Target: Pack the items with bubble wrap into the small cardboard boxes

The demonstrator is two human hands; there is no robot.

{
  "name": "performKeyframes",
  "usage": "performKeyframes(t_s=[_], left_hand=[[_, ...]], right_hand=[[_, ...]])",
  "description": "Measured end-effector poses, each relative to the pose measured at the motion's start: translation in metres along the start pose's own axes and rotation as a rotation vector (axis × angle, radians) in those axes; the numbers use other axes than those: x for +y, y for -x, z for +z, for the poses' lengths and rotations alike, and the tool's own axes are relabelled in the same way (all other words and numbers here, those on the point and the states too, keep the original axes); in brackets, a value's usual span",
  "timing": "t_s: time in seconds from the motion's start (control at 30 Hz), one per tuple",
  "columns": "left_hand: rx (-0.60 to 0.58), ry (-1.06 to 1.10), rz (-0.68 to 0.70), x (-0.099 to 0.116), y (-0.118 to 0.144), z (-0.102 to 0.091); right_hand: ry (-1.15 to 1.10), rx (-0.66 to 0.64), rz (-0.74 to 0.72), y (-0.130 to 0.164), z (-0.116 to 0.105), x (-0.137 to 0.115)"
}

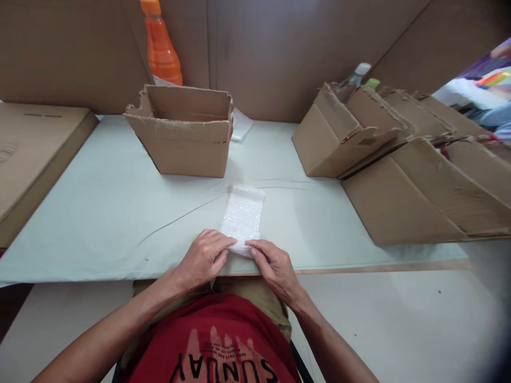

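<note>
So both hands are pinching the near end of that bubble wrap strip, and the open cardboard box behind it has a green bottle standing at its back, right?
Nearly. The bottle behind the open cardboard box is orange, not green, as the head view shows. The rest holds: the left hand and the right hand both pinch the near end of the bubble wrap strip, which lies on the pale table.

There is one clear bubble-wrap strip (243,215) near the table edge. One open brown cardboard box (183,133) stands far left, and one flat brown carton (35,154) lies at the left edge. At least four folded brown cardboard boxes (403,170) lean on the right. One orange plastic bottle (161,48) stands far behind.
</note>
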State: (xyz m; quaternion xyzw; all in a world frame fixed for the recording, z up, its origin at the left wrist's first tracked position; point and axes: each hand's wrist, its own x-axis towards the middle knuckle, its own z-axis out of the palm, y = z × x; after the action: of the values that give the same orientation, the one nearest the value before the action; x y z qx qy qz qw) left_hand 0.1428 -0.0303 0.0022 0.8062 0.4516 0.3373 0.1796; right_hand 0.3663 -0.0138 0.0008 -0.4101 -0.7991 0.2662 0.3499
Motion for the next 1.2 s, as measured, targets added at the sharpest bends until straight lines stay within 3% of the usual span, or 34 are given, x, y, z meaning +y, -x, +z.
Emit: performKeyframes(t_s=[0.1, 0.2, 0.4, 0.6, 0.73, 0.8, 0.97, 1.1, 1.2], left_hand=[[-0.028, 0.111, -0.174, 0.002, -0.002, 0.001], [-0.026, 0.127, -0.288, 0.0, -0.007, 0.006], [0.105, -0.128, -0.169, -0.003, -0.013, 0.015], [0.084, -0.056, -0.004, 0.003, 0.005, 0.002], [0.084, 0.066, -0.098, 0.004, 0.009, -0.001], [0.099, 0.089, -0.177, 0.002, 0.007, 0.001], [0.119, -0.007, -0.258, -0.005, -0.003, 0.007], [0.146, -0.114, -0.223, -0.007, -0.006, 0.01], [0.166, -0.135, -0.149, -0.007, -0.002, 0.009]], right_hand=[[0.043, 0.096, -0.005, 0.01, -0.006, -0.004], [0.243, 0.185, -0.136, 0.016, -0.009, -0.005], [0.436, -0.045, -0.232, 0.006, 0.002, 0.003], [0.253, -0.023, -0.144, -0.005, -0.002, 0.006], [0.086, -0.095, 0.024, -0.004, -0.008, 0.004], [0.1, -0.056, 0.042, -0.003, -0.008, 0.004], [0.335, 0.121, -0.145, 0.002, -0.008, 0.002], [0.443, -0.015, -0.254, 0.003, -0.003, 0.002], [0.465, -0.066, -0.238, -0.002, 0.001, 0.004]])
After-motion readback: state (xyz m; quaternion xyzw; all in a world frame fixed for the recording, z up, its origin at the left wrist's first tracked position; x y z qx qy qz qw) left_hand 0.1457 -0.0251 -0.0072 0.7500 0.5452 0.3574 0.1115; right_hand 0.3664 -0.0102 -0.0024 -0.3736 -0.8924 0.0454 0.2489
